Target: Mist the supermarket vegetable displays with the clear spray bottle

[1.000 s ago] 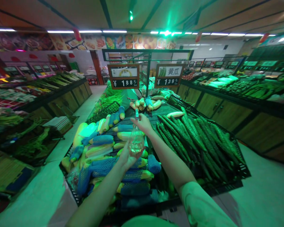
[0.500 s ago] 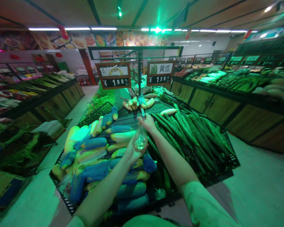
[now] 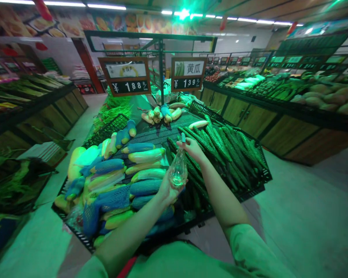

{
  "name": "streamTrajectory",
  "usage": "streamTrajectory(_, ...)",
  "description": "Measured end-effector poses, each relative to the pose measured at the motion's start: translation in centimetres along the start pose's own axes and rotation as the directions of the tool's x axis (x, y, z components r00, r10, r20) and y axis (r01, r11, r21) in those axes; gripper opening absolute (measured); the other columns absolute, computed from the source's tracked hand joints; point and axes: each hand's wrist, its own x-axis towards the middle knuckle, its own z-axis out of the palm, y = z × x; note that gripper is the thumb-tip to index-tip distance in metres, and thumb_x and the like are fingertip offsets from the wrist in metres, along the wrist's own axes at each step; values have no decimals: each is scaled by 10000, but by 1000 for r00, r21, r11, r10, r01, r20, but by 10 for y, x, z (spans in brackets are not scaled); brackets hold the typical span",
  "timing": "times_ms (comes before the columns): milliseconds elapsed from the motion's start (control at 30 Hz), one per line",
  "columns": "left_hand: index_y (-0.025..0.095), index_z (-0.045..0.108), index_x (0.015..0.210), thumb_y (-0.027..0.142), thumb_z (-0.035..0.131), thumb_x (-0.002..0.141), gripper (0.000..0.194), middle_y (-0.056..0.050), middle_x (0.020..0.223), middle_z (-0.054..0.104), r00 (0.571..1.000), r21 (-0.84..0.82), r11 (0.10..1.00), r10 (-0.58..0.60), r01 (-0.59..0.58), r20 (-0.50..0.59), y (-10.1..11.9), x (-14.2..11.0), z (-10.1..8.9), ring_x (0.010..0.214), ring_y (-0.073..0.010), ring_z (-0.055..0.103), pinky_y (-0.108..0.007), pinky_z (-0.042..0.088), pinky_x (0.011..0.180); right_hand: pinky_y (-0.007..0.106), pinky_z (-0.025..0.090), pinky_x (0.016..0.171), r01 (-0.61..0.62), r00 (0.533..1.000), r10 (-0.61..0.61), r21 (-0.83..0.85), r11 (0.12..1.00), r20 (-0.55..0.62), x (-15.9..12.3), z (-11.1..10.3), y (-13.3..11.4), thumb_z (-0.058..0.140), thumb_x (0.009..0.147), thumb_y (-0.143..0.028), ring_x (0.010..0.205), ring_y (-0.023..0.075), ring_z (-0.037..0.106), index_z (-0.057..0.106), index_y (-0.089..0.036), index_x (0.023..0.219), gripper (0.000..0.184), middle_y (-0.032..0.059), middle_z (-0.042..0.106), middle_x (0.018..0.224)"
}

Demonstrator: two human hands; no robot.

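Over a produce stall under green light, a plastic bottle [image 3: 178, 168] stands between the two hands, tilted slightly, its thin clear wall tapering up to a narrow neck. Pale liquid pools at the bottom. The left hand [image 3: 169, 192] curls around the rounded lower body, a full, closed grip. The right hand [image 3: 191, 149] pinches narrowly near the top, with a small pale cap [image 3: 183, 138] poking above its fingers.

Directly below and out to 9 o'clock, long smooth gourds [image 3: 139, 170] lie heaped, many in blue net sleeves with a coarse, open mesh. At 3 o'clock, dark ridged cucumbers [image 3: 223, 150] pack a black wire crate [image 3: 262, 175], their knobbly skins running in near-parallel rows. One smooth pale gourd rests at the crate's far end.

At 12 o'clock, a perforated black mat [image 3: 153, 135] leads to a small pile of stubby pale roots [image 3: 158, 114]. Above them, a slim metal frame [image 3: 161, 50] carries two wood-edged price signs: ¥1.88 on the left sign [image 3: 124, 76], and 黄瓜 with ¥1.39 on the right sign [image 3: 188, 73]. Wooden cabinets [image 3: 263, 123] line the aisle at 2 o'clock, topped with lumpy tubers [image 3: 319, 96]. Long green stalks [image 3: 26, 87] fill a dark counter at 10 o'clock.
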Motion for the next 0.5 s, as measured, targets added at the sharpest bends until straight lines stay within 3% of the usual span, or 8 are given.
streamTrajectory(233, 233, 449, 960, 471, 391, 652, 394, -35, 942, 525, 999, -80, 996, 38, -39, -19, -53, -29, -37, 731, -143, 542, -213, 449, 537, 285, 394, 634, -77, 993, 61, 163, 984, 99, -56, 26, 13, 505, 604, -396, 667, 152, 543, 468, -135, 871, 375, 50, 576, 744)
streamTrajectory(500, 254, 456, 951, 450, 405, 653, 360, -19, 952, 526, 999, -127, 992, -7, 3, -33, -72, -71, -70, 744, -137, 542, -219, 453, 572, 276, 398, 570, -175, 983, 164, 162, 971, 79, -103, 55, 19, 514, 582, -418, 603, 166, 551, 488, -132, 776, 346, 21, 552, 624)
